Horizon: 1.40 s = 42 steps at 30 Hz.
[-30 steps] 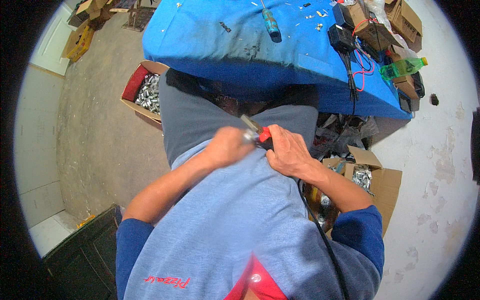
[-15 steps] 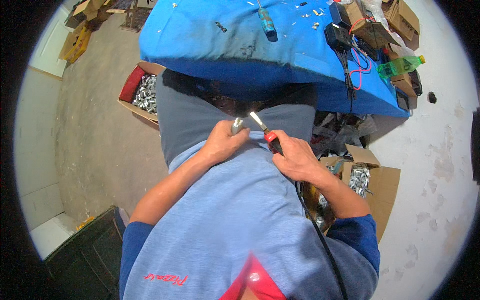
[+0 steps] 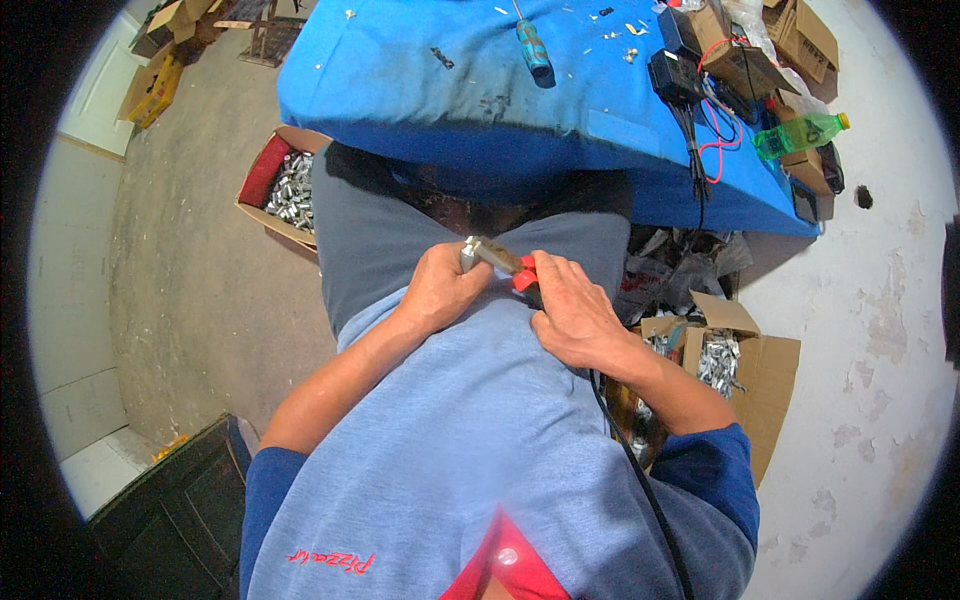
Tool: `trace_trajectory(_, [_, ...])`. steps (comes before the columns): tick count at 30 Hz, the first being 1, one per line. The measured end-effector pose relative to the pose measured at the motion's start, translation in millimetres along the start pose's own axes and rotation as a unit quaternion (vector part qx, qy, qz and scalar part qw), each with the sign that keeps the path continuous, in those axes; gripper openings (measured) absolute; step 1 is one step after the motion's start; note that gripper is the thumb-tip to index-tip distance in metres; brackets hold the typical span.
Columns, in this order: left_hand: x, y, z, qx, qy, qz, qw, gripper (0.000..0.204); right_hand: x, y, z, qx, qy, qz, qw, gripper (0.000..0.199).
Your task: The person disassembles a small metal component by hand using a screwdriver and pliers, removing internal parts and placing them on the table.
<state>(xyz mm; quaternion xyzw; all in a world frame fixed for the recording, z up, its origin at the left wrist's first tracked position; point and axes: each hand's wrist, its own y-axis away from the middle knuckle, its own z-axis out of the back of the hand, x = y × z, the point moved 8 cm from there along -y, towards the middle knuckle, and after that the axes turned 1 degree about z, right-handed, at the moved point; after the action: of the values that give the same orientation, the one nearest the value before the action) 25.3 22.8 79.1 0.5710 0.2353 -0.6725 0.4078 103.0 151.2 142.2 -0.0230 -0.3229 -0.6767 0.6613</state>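
Note:
My left hand (image 3: 445, 290) is closed round a small silver metal cylinder (image 3: 468, 254), whose upper end sticks up above the fingers. In my right hand (image 3: 577, 312) is a hand tool (image 3: 525, 273) with a red collar and a flat metal tip. Its dark handle is mostly hidden by the fingers. The tip lies at the top of the cylinder, apparently touching it. A black cord (image 3: 640, 465) runs from below my right hand down over my shirt. Both hands are close together above my lap.
Ahead stands a blue-covered table (image 3: 400, 80) with a screwdriver (image 3: 533, 50), black adapters (image 3: 676, 78) and a green bottle (image 3: 800, 135). A box of metal parts (image 3: 272, 165) is at the left. Another open carton (image 3: 765, 400) with parts stands by my right arm.
My right hand has moved slightly left and turned the tool, bringing its tip from apart to the top of the metal cylinder. My left hand has barely moved.

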Motion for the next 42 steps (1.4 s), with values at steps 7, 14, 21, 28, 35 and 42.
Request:
trace_trajectory(7, [-12.7, 2.0, 5.0, -0.008, -0.053, 0.005, 0.999, 0.018, 2.1, 1.1, -0.3, 0.009, -0.006, -0.004, 1.0, 0.066])
trace_trajectory(14, [-21.0, 0.9, 4.9, 0.02, -0.092, 0.03, 0.995, 0.023, 4.1, 1.5, 3.7, -0.001, -0.007, 0.008, 1.0, 0.057])
trace_trajectory(21, [-23.9, 1.0, -0.6, 0.052, -0.122, -0.03, 0.991, 0.019, 2.2, 4.9, 8.0, -0.057, 0.012, 0.05, 0.997, 0.045])
trace_trajectory(28, [-23.2, 0.8, 2.2, 0.077, -0.111, -0.016, 0.991, 0.019, -3.4, 0.2, -4.7, -0.066, -0.004, 0.088, 0.994, 0.035])
trace_trajectory(35, [-15.4, 4.3, 2.9, 0.037, -0.096, -0.019, 0.995, 0.022, -9.4, -7.0, -13.8, -0.03, -0.006, 0.052, 0.998, 0.036])
trace_trajectory(42, [-6.6, 5.9, -0.3, 0.039, -0.015, 0.018, 0.999, 0.024, -14.0, 0.2, -4.5, -0.042, -0.073, 0.074, 0.994, 0.044])
